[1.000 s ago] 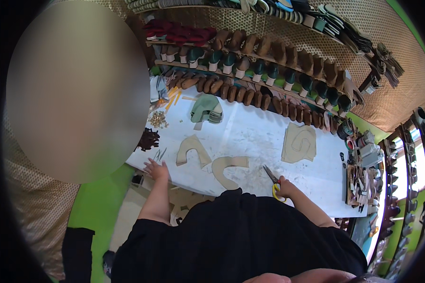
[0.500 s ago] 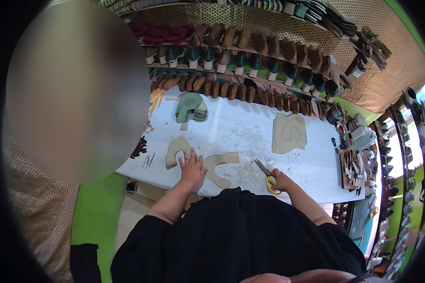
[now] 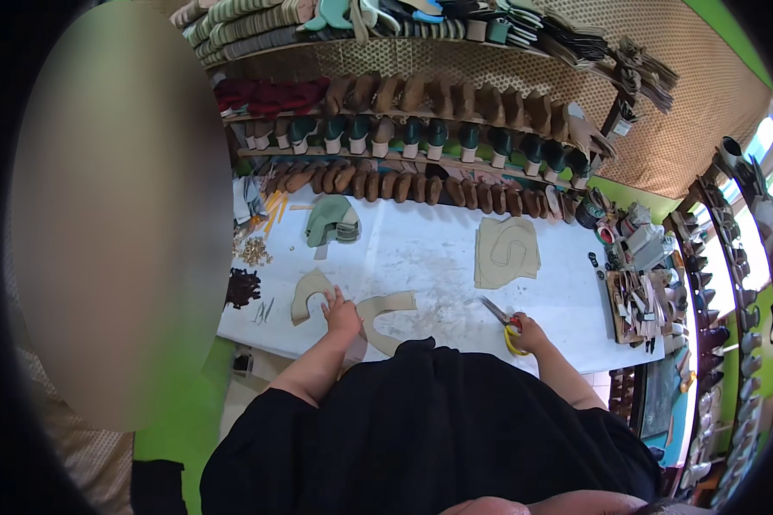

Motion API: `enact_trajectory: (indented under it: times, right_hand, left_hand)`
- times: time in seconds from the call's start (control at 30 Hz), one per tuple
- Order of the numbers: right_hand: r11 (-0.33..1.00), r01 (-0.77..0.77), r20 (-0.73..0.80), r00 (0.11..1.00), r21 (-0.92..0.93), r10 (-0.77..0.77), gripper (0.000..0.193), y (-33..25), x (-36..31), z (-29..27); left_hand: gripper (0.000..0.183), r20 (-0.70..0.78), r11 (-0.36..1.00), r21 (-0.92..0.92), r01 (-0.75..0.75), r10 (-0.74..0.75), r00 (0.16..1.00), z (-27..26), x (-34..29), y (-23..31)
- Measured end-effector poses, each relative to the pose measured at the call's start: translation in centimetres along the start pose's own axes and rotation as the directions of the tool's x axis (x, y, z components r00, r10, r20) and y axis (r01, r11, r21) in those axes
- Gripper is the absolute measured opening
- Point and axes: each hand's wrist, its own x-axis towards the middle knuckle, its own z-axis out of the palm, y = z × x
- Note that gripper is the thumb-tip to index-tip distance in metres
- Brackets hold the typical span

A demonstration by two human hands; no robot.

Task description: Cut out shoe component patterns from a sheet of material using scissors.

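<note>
My left hand (image 3: pixel 343 316) lies on the white-covered table with its fingers spread, their tips at the right end of a beige horseshoe-shaped cut piece (image 3: pixel 309 292). Just right of that hand, a second curved beige piece (image 3: pixel 395 301) reaches toward my body, its near end partly hidden by my shirt. In my right hand (image 3: pixel 531 334) is a pair of scissors (image 3: pixel 496 310) with red and yellow handles. The blades point away and left, slightly apart, over bare table. Farther off lies a stack of beige sheets (image 3: pixel 507 253) with a curved outline on top.
Stacked green curved pieces (image 3: pixel 332 221) lie at the far left, near yellow strips (image 3: pixel 275 210) and dark brown bits (image 3: pixel 244 287). Shelves of brown shoe lasts (image 3: pixel 421 187) line the back. A tool box (image 3: pixel 640 305) stands at the right edge. A blurred area covers the left.
The view has tilted, showing more of the upper shelf. My right hand has moved right with the scissors, away from the cut pieces. My left hand stays beside the horseshoe-shaped piece.
</note>
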Motion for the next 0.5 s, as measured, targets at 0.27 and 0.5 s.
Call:
enact_trajectory:
  times: [0.27, 0.5]
  right_hand:
    - [0.985, 0.143, 0.08, 0.985, 0.094, -0.151, 0.072, 1.1, 0.5, -1.2]
    - [0.985, 0.153, 0.144, 0.976, 0.078, -0.163, 0.075, 1.7, 1.4, -1.4]
  left_hand:
    - [0.041, 0.056, 0.981, 0.105, 0.163, -0.169, 0.984, 1.7, -0.1, 0.3]
    - [0.018, -0.272, 0.978, -0.205, 0.034, -0.091, 0.958, -1.6, -1.6, 0.9]
